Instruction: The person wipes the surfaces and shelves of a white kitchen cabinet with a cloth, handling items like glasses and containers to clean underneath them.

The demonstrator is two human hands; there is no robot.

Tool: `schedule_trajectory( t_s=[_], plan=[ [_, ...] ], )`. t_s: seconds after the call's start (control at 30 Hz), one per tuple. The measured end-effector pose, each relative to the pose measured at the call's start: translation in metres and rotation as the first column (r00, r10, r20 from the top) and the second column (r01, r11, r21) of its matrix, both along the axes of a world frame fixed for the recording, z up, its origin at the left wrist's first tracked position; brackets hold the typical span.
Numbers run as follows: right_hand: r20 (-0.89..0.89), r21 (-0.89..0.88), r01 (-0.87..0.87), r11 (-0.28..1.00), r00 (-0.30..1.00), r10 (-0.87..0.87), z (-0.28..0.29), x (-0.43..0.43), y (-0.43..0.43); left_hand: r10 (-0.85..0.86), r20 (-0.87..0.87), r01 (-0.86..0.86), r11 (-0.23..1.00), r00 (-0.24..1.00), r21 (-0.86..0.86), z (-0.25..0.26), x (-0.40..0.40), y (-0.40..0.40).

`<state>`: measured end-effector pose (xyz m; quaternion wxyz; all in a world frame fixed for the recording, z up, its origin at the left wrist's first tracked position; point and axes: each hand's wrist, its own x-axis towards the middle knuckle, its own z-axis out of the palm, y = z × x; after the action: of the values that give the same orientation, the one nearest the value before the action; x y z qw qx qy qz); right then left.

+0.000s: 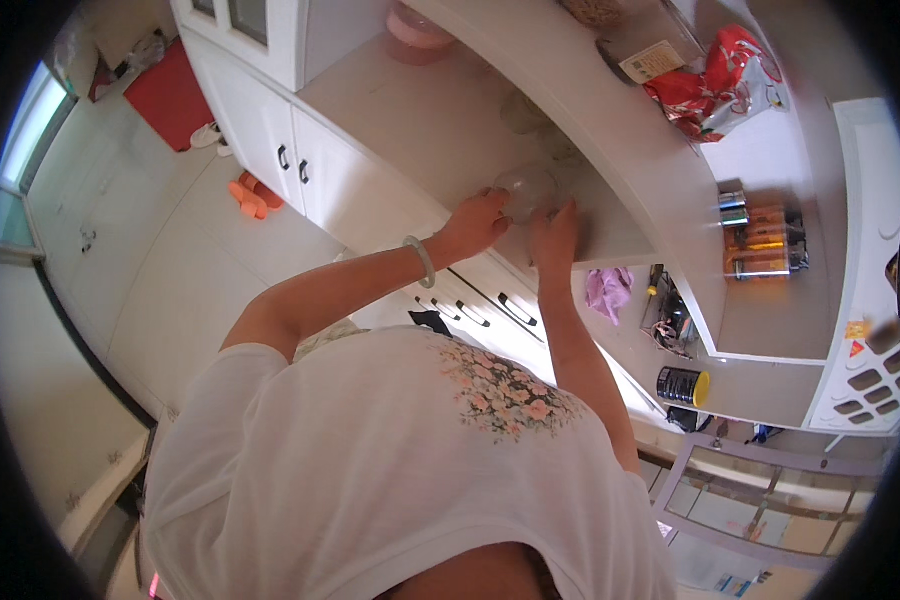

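A clear, rounded glass vessel [526, 186], like a bowl, is at the counter shelf of a white cabinet. My left hand [478, 223], with a pale bangle at its wrist, grips its near left edge with bent fingers. On the right edge my right hand [555, 236] holds the same vessel, its thumb and fingers partly hidden from view. The shelf surface [390, 112] lies under and beyond both hands. More clear glassware [523, 114] stands farther back, dim beneath the upper shelf. A pink lidded container [418, 31] sits at the far end.
The upper shelf's curved edge [570, 105] overhangs the glassware. Drawers with black handles [517, 309] lie below. To the right are a red plastic bag [727, 82], amber bottles or jars [761, 244], a purple cloth [609, 292] and a black can [679, 385]. Orange slippers [253, 196] rest on the floor.
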<state>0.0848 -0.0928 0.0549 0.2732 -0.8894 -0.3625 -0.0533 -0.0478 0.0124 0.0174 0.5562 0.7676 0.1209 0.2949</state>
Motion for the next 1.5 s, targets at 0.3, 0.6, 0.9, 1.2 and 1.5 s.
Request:
schedule_trajectory(
  t_s=[0.3,0.6,0.9,1.2,1.5],
  plan=[
    [-0.138,0.247,0.004,0.969,0.990,0.031,-0.005,-0.022,-0.016,0.063,-0.047,-0.045,0.946,0.997,0.322,-0.028,0.074,0.007],
    [-0.051,0.356,-0.095,0.930,0.991,0.120,0.036,-0.097,-0.088,0.062,-0.036,-0.025,0.776,0.997,0.630,-0.078,0.125,0.034],
    [0.199,0.416,0.078,0.906,0.964,-0.174,0.004,0.020,-0.214,0.142,0.003,-0.107,0.732,0.990,0.673,-0.035,0.123,0.019],
    [0.455,-0.105,-0.126,0.987,0.876,0.160,-0.049,0.130,-0.204,0.218,0.003,-0.173,0.766,0.976,0.619,-0.009,0.067,-0.005],
    [0.292,-0.148,-0.172,0.974,0.933,0.209,-0.015,0.181,-0.188,0.357,-0.061,-0.169,0.576,0.932,0.800,-0.008,0.049,-0.011]
  ],
)
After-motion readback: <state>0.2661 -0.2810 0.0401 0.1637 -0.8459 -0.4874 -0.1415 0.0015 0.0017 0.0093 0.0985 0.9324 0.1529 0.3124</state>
